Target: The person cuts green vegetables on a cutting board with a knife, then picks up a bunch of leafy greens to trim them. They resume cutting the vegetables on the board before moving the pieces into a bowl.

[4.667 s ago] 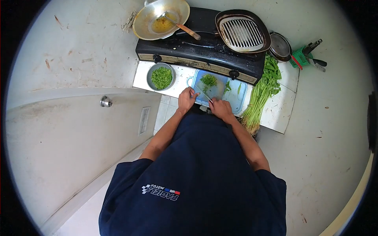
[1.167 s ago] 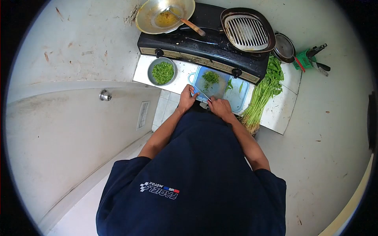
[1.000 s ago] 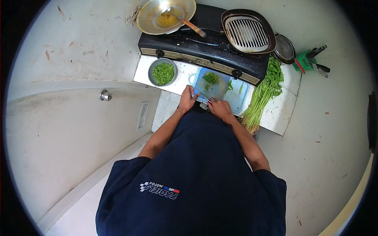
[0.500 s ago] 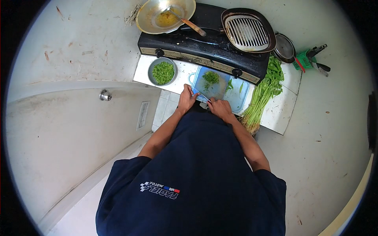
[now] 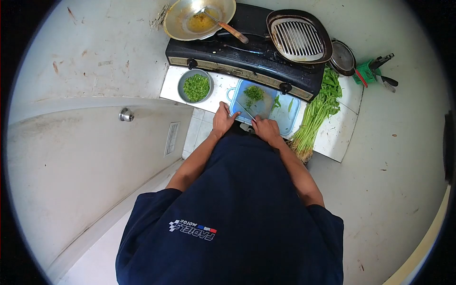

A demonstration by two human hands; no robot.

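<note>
My right hand [image 5: 268,130] is closed round the handle of a knife [image 5: 245,110], whose thin blade points up and left over the blue cutting board [image 5: 295,113]. At the board's lower left edge is my left hand [image 5: 223,119], with its thumb apart from the fingers and close to the blade. Nothing shows in it. A small heap of chopped greens [image 5: 254,93] lies on the board, with a few loose leaves [image 5: 277,101] to its right. Left of the board stands a grey bowl [image 5: 210,87] of chopped greens.
A bunch of leafy greens with roots [image 5: 317,114] lies right of the board. Behind is a black gas stove [image 5: 247,59] bearing a wok [image 5: 176,21] with a wooden-handled utensil and a grill pan [image 5: 299,40]. A green basket [image 5: 365,71] holds knives at right.
The knife blade now shows more plainly over the board. My left hand has shifted slightly left, and its thumb and fingers look further apart.
</note>
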